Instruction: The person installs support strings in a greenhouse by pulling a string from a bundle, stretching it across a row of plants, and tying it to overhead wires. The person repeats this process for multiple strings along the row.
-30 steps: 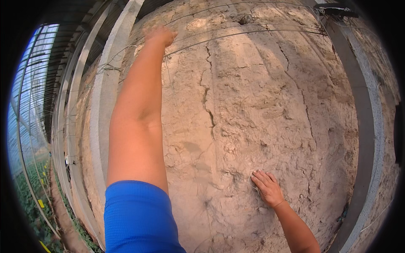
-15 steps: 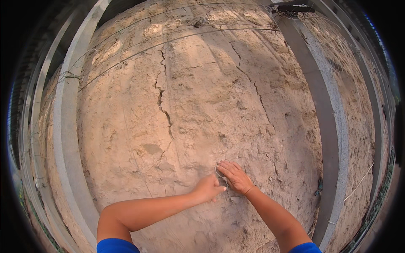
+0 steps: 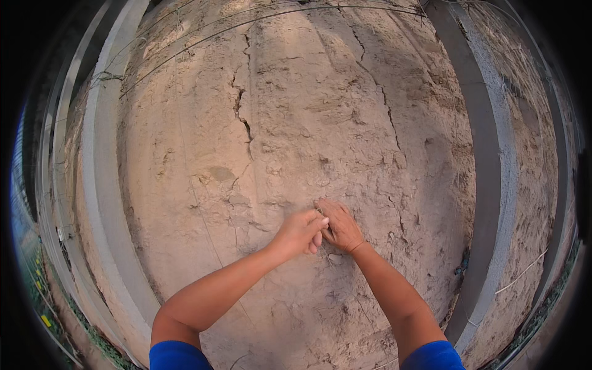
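Two hands are seen, at the middle of one earthen wall [image 3: 296, 142]. The left hand [image 3: 300, 232] is curled, its thumb drawn in against the forefinger; the right hand [image 3: 339, 224] is spread against the wall, its fingers extended and released. One thin wire [image 3: 320, 211] is glimpsed between the two, mostly covered by them; whether it is grasped by the left fingers cannot be told. The wall is marked by two long cracks, one left [image 3: 238, 102] and one right [image 3: 388, 114], both beyond the hands. It is flanked by two broad posts, a left post [image 3: 102, 154] and a right post [image 3: 488, 154]. At least two lines [image 3: 246, 23] are strung across the far part. One pale cord [image 3: 522, 272] is seen right of the right post. Two blue sleeves [image 3: 179, 356] are shown at the near edge.

Compared with half a second ago, the left hand has been brought closer, so that the right hand is now partly overlapped; the wire's loop, then plainly seen, is now largely hidden. The right hand has been kept at about the same spot. The view has been tilted nearer, and the dark bar at far right has been lost.
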Demonstrator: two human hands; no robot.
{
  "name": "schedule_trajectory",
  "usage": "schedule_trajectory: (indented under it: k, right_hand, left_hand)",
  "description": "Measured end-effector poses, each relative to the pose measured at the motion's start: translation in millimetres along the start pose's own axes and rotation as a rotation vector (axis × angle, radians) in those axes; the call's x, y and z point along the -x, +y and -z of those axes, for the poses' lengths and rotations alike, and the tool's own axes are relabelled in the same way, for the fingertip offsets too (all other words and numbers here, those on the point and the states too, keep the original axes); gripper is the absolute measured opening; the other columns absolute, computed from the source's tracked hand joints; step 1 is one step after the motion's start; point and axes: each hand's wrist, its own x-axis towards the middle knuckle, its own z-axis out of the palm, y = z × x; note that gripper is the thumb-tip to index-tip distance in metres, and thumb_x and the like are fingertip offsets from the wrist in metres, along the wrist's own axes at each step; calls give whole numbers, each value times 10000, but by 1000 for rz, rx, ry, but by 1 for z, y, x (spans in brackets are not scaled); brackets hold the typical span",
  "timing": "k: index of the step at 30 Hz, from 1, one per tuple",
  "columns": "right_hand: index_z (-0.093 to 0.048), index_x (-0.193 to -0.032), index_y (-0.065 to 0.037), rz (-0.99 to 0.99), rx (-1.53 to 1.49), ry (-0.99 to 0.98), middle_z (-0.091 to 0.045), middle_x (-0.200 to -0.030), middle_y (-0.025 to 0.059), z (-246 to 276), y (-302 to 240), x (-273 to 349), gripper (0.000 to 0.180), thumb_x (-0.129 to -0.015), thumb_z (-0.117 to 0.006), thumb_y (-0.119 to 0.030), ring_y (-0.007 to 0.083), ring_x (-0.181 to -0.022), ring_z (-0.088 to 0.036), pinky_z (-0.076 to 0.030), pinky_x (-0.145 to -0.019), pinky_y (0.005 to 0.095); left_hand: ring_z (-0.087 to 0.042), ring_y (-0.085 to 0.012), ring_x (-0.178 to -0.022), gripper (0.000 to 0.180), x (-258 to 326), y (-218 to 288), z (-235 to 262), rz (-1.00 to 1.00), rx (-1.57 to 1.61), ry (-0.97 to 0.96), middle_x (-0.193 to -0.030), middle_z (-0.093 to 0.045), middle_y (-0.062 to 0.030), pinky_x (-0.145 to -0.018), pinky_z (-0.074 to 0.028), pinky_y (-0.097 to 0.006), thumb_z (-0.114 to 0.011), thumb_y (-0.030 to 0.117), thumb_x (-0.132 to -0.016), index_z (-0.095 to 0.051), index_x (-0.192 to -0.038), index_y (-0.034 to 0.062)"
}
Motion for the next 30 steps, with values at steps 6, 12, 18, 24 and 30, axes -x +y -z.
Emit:
schedule_trajectory:
  k: [6,12,18,24,30]
  right_hand:
    - [-391,-1339,-13,-106,-51,-50,-478,-1328,175,8,-8,0,631,-795,-657,-188,327,-1259,-422,-313,-1067,422]
    - [-417,-1314,-7,-77,-78,-5,-485,-1314,188,10,-8,-2,600,-794,-661,-182,338,-1246,-428,-313,-1072,421]
    - [-440,-1321,-35,-35,-104,-26,-487,-1328,165,10,-3,-1,551,-830,-606,-218,332,-1275,-413,-286,-1084,437]
    - [-475,-1292,-49,12,-132,43,-497,-1322,158,1,4,3,495,-835,-587,-202,325,-1275,-418,-288,-1068,433]
    - [-498,-1261,-24,-28,-211,77,-504,-1299,191,-2,10,6,429,-863,-539,-178,347,-1252,-429,-302,-1068,433]
  left_hand:
    - [-573,-69,-491,236,-38,90,65,-9,-208,62,-639,-593,-27,-393,-406,-183,-515,236,-970,-561,-856,34]
    - [-590,-50,-576,202,-38,150,121,-166,105,415,-755,-639,-46,-448,-471,-174,-537,183,-954,-615,-935,-3]
    - [-659,-140,-819,200,-1,221,211,-372,220,797,-874,-670,-95,-654,-555,-191,-545,159,-948,-625,-1014,-12]
    - [-631,-125,-923,206,-16,210,178,-499,-729,354,-965,-665,-58,-871,-503,-262,-554,191,-948,-649,-954,7]
    - [-650,-157,-903,207,-67,97,65,19,-397,-79,-957,-662,-100,-824,-536,-277,-503,201,-974,-589,-898,28]
